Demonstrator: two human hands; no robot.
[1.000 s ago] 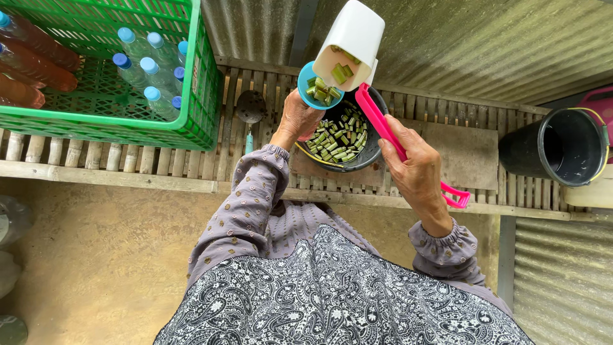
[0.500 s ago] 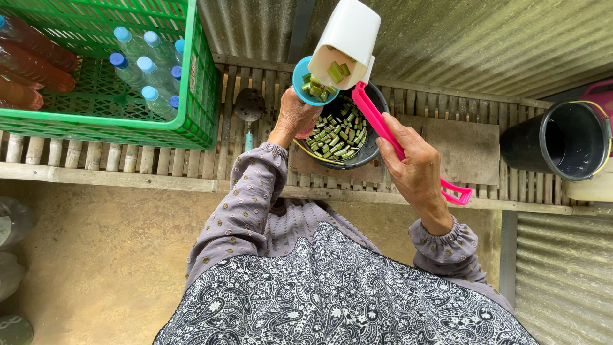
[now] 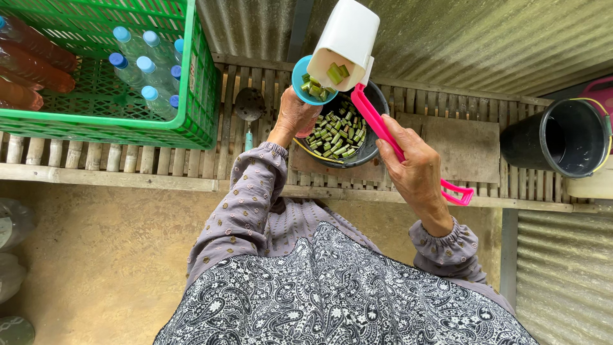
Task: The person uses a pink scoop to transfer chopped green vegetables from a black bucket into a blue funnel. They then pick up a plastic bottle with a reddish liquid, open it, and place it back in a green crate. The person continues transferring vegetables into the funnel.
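Note:
My right hand (image 3: pixel 416 172) grips the pink handle (image 3: pixel 383 131) of a white scoop (image 3: pixel 347 39), tilted mouth-down with green cut pieces at its mouth. My left hand (image 3: pixel 293 118) holds a small blue cup (image 3: pixel 310 82) right under the scoop's mouth; green pieces lie in the cup. Below both sits a dark bowl (image 3: pixel 370 152) full of chopped green stalk pieces (image 3: pixel 332 137) on a slatted wooden bench (image 3: pixel 460 144).
A green plastic crate (image 3: pixel 191 83) holds blue-capped bottles (image 3: pixel 143 70) and reddish bottles (image 3: pixel 32 64) at the left. A black bucket (image 3: pixel 555 137) stands at the right. A dark round object (image 3: pixel 249 103) lies beside the bowl. Corrugated metal sheet (image 3: pixel 479 38) runs behind the bench.
The scoop has tipped a little further over the blue cup and green pieces have slid toward its mouth. Both hands stay in nearly the same place.

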